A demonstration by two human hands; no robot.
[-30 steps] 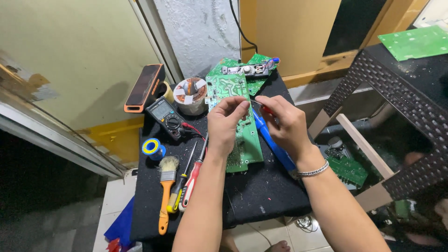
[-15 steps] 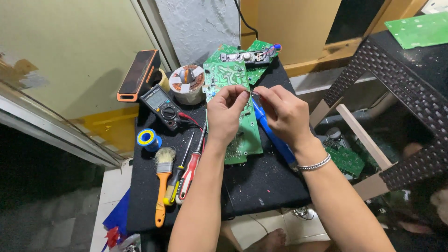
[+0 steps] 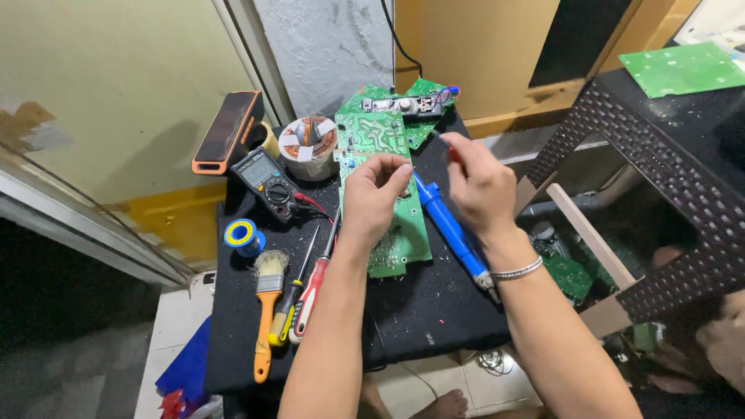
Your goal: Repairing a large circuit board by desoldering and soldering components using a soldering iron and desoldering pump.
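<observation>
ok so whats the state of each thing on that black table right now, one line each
long green circuit board: flat on the black table, under the left hand
left hand: fingers pinched over the board
right hand: closed on a small red-tipped tool, raised
blue soldering iron: lying beside the board, unheld
black multimeter: lying flat, screen dark
orange-handled brush: lying flat
red-handled screwdriver: lying flat
blue tape roll: lying flat
</observation>
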